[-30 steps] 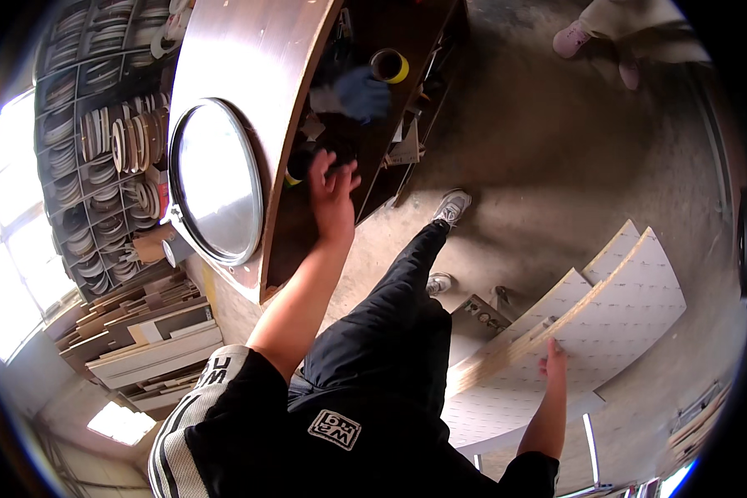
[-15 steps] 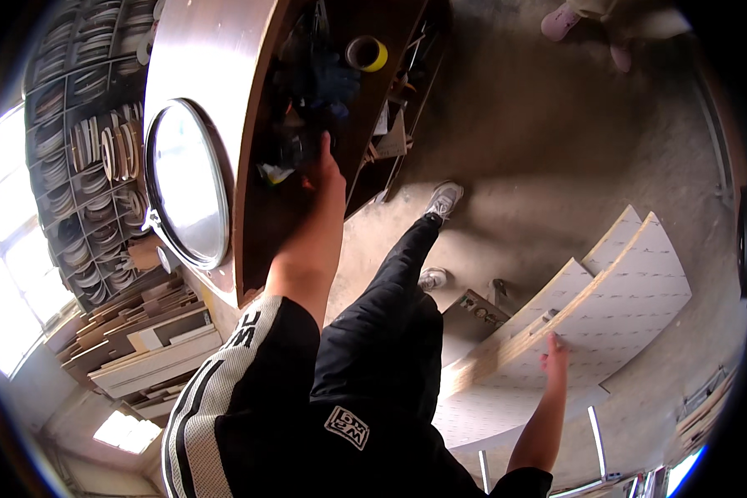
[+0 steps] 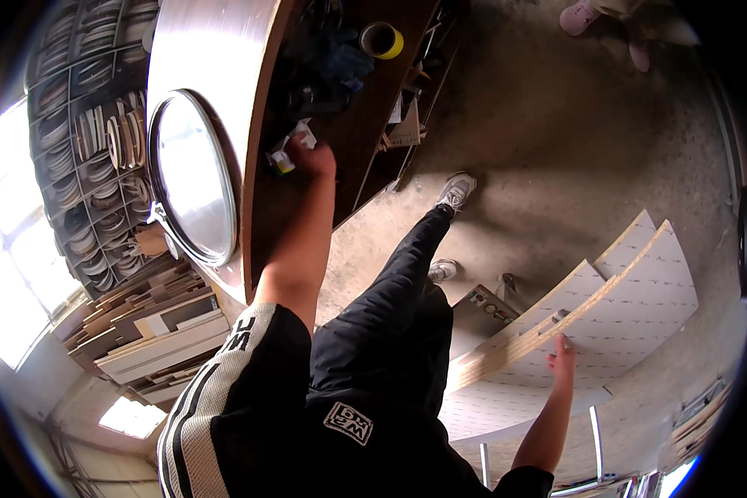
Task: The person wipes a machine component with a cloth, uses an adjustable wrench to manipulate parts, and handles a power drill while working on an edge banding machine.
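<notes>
My left hand [image 3: 314, 158] reaches into the dark brown shelf space at the upper left. Its slightly blurred fingers are closed on a crumpled white packet [image 3: 301, 131] with a touch of yellow-green at its lower end. Just beyond lie a dark object [image 3: 311, 98] and a dark blue glove [image 3: 340, 60], hard to make out in shadow. At the right, my right hand [image 3: 562, 355] lies against the face of a white printed board [image 3: 631, 290], index finger stretched toward its edge. A small grey piece [image 3: 559, 316] sits on that edge, just past the fingertip.
A yellow-and-black tape roll [image 3: 381, 40] stands on the shelf. A round framed mirror [image 3: 192, 177] rests on the wooden top [image 3: 216, 50]. Edge-banding coils [image 3: 100, 191] fill a rack at left, above stacked panels [image 3: 153, 332]. Another person's pink shoe [image 3: 578, 17] shows at the top right.
My left hand has come back slightly from the dark object and is now at the white packet, which shows more fully. The dark object sits farther in. My right hand stays at the board.
</notes>
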The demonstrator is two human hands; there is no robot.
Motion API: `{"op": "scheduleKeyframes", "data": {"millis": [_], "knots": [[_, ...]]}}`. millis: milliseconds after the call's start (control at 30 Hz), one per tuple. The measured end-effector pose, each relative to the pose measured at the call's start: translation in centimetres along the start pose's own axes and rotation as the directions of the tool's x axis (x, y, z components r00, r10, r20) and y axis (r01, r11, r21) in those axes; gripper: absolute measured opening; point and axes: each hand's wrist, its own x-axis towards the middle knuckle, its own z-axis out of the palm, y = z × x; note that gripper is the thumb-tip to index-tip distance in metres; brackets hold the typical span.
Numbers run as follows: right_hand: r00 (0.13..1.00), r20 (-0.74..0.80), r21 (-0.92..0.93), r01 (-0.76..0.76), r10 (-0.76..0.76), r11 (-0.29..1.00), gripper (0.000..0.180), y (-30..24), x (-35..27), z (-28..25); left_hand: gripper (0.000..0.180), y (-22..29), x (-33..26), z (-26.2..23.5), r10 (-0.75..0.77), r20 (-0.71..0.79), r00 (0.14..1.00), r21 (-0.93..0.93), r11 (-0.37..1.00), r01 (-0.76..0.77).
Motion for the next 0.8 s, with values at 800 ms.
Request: {"op": "scheduleKeyframes", "data": {"millis": [800], "knots": [[0.987,-0.064,0.017,0.151,-0.149,0.988,0.074,-1.0,0.0,0.9,0.022,-1.2,3.3,-10.3,0.034,0.21,0.977,0.033,0.999,-0.042]]}}
